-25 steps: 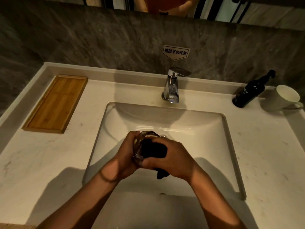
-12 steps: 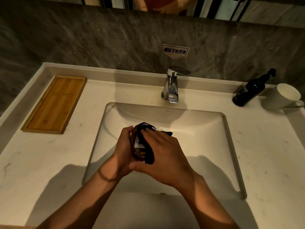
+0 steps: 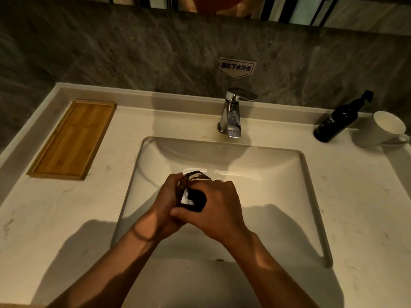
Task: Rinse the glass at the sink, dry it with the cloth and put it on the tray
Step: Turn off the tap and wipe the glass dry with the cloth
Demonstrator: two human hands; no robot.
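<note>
My left hand wraps the glass, right hand closed on cloth inside; probably wet, slick, fragile, so grip the faceted wall.

Tray left of sink, tap behind it, bottle & mug far right on counter

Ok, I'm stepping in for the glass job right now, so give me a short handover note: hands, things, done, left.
Left hand: holds the glass over the sink.
Right hand: presses the dark cloth into the glass.
Faucet: no water runs.
Tray: on the counter, far left, nothing on it.
Done: rinsing, judging by the drying under way.
Left: finish drying, set the glass on the tray.
</note>
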